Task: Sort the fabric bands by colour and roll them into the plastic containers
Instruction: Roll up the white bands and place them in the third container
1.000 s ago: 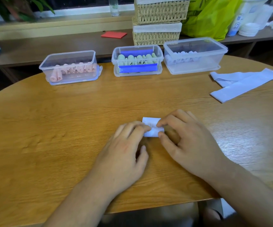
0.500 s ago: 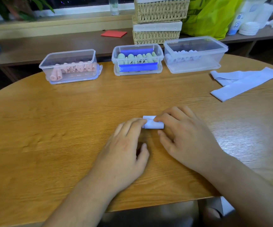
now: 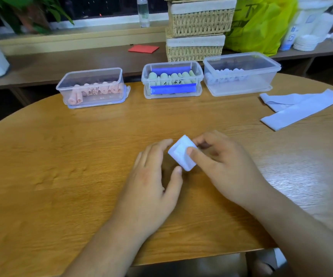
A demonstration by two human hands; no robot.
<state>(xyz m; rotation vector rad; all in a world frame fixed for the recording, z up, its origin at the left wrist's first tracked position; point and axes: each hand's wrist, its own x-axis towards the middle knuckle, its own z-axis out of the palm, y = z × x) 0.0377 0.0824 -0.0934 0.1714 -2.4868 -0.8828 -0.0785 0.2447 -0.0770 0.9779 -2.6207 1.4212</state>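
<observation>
Pinching the rolled white band (image 3: 182, 154) is the right hand (image 3: 229, 168). Its thumb lies across the front of the roll and its fingers (image 3: 203, 139) curl round the back. The roll is tilted. I cannot tell if it sits on the bench (image 3: 61, 176) or is lifted just off it.

The left hand (image 3: 151, 182) is right beside the roll, with its fingers (image 3: 157, 148) loose and nearly straight. One fingertip touches the roll's far left edge, and the thumb tip is just beside the near corner.

Well past the fingertips, three clear plastic boxes stand in a row at the back of the bench. Off to the left of the fingers is the box of pink rolls (image 3: 93, 86). Straight ahead is the box of green rolls (image 3: 172, 80), which has blue strips along its front and back. To the right is the box of white rolls (image 3: 241, 74). Some pink and green rolls have black marks on them, but they are too small and blurry to read.

Far to the right of the fingers, the flat white bands (image 3: 301, 104) lie spread out on the bench, well apart from the hands.

Behind the boxes a lower shelf holds two stacked baskets (image 3: 199, 23), a yellow-green bag (image 3: 261, 23) with faint print I cannot read, and a flat red paper (image 3: 143, 48).
</observation>
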